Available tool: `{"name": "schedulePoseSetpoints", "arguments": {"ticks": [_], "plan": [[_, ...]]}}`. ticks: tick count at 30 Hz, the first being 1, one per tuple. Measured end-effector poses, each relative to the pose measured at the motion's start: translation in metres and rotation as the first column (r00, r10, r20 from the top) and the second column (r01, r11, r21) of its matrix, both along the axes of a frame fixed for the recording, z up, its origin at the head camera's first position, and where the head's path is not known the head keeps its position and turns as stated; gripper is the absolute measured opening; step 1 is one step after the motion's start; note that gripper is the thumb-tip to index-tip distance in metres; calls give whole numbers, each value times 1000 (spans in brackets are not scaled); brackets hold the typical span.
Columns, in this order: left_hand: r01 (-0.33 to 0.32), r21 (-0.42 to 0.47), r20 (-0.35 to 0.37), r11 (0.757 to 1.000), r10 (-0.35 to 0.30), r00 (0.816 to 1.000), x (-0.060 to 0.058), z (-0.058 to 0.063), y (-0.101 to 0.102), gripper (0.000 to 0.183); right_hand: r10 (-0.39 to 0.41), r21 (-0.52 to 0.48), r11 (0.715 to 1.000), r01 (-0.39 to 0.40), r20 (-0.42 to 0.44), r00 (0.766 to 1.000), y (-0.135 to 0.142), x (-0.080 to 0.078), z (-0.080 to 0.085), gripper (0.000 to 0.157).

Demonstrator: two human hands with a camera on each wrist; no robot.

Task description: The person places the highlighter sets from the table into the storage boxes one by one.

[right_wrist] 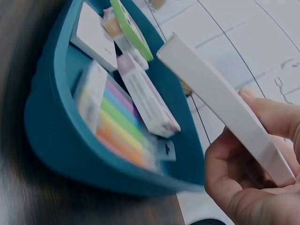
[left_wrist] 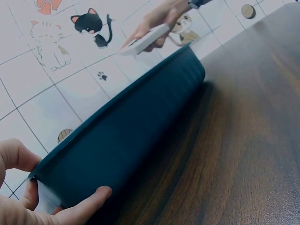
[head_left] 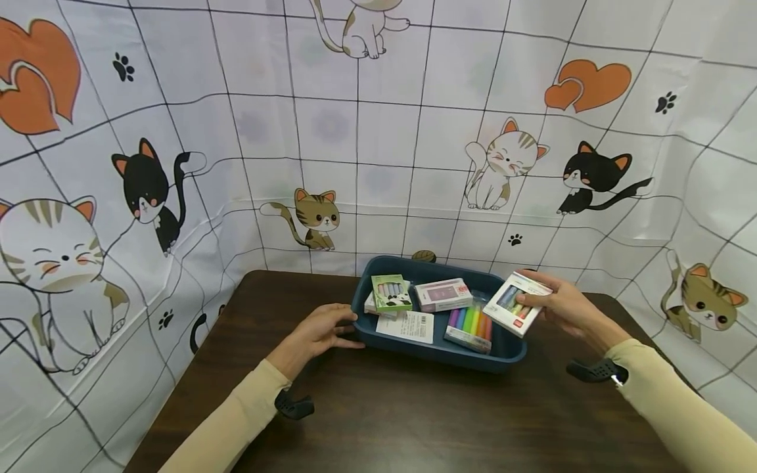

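Observation:
A dark blue plastic bin stands on the table. At its left end my left hand holds the corner, a finger bent at the rim and the thumb against the outer side. My right hand grips a flat white box printed with coloured sticks, tilted above the bin's right end; in the right wrist view its blank side shows. Inside the bin lie a green box, a pink-and-white box, a white printed box and a clear pack of rainbow-coloured sticks.
The dark brown wooden table extends in front of the bin. A white gridded curtain with cartoon cats hangs behind it and along both sides. Black bands are on both wrists.

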State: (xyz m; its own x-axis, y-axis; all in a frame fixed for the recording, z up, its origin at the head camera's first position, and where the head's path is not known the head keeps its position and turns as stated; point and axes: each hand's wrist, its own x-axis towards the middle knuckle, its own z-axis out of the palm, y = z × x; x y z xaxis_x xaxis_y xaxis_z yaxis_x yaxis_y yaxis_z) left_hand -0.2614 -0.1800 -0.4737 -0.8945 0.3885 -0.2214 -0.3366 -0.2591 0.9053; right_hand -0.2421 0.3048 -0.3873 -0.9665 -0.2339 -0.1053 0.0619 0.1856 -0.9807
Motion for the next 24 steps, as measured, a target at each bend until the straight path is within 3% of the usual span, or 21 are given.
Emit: {"name": "schedulePoseSetpoints", "arguments": {"ticks": [16,24], "plan": [[-13,4,1,1000,13,1000,3,3,-1,44,74,2,997,-75,32,997,-62,-24,-10,80],[-17,10,13,1000,17,1000,2,2,-2,43,45,29,998,-47,60,997,-92,-28,-19,79]]}}
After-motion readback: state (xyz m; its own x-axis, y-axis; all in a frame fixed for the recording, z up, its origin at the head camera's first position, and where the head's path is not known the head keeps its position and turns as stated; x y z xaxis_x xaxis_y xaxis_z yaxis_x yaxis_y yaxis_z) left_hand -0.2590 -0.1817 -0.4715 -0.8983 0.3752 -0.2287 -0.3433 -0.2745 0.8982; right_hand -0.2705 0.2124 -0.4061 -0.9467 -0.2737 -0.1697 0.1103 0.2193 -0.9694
